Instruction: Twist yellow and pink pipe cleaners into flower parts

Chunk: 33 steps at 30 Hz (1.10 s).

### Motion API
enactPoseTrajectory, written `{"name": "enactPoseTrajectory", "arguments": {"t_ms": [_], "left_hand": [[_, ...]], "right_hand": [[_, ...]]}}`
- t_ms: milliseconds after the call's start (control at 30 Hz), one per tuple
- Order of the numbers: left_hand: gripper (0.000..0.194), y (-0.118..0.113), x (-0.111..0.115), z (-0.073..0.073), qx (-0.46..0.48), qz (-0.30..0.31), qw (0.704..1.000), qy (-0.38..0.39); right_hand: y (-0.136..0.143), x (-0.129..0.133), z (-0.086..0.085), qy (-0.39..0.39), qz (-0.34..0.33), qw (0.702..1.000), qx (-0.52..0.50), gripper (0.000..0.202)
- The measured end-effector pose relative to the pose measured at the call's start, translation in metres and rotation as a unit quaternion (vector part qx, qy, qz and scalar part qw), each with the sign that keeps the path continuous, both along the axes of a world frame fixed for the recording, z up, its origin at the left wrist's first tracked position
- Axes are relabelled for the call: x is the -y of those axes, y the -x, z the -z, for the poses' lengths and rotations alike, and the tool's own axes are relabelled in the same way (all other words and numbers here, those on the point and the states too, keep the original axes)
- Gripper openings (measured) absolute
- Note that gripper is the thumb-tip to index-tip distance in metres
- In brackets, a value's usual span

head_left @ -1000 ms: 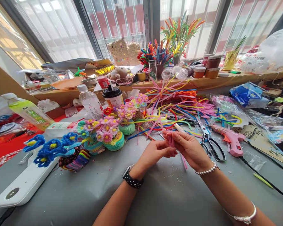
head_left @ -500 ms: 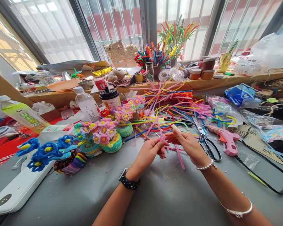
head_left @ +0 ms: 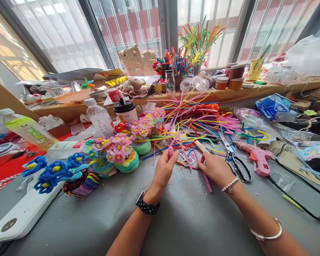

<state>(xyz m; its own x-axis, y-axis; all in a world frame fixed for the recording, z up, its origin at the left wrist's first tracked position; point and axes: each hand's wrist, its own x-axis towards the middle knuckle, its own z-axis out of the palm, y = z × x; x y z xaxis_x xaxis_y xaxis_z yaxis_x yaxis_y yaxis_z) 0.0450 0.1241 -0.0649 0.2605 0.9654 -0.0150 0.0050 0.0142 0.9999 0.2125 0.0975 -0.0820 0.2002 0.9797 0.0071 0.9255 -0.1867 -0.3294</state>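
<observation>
- the pink piece (head_left: 170, 152), small, fuzzy and mostly hidden by fingers, was pinched between thumb and fingers of the left hand (head_left: 162, 172), above the table (head_left: 176, 227).
- the right hand (head_left: 217, 170) bent its fingers at a straight, fuzzy pink stem (head_left: 207, 179); whether they gripped it could not be told.
- glitter (head_left: 185, 175) speckled the grey tabletop between the hands.
- scissors (head_left: 230, 153) and a pink glue gun (head_left: 261, 161) lay to the right, pink flowers (head_left: 120, 147) stood left.
- behind, a cluttered sill (head_left: 256, 93) ran under bright windows (head_left: 208, 42).
</observation>
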Motion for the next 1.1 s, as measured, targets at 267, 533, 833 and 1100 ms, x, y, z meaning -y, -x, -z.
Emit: {"name": "enactPoseTrajectory", "arguments": {"t_ms": [267,533,833,1100], "left_hand": [[0.029,-0.004,0.006,-0.005,-0.046,0.075,0.995,-0.051],[0.037,0.000,0.003,0.001,-0.177,0.035,0.975,-0.128],[0.037,0.001,0.003,-0.004,-0.192,0.043,0.969,-0.148],[0.026,0.002,0.003,-0.007,-0.069,0.069,0.993,-0.070]], "right_hand": [[-0.004,0.005,-0.024,-0.087,-0.013,0.879,-0.469,0.020],[0.005,0.008,-0.030,-0.088,0.012,0.716,-0.693,0.020],[0.003,0.003,-0.021,-0.159,0.016,0.638,-0.753,0.015],[0.005,0.004,-0.024,-0.222,-0.033,0.657,-0.720,0.023]]}}
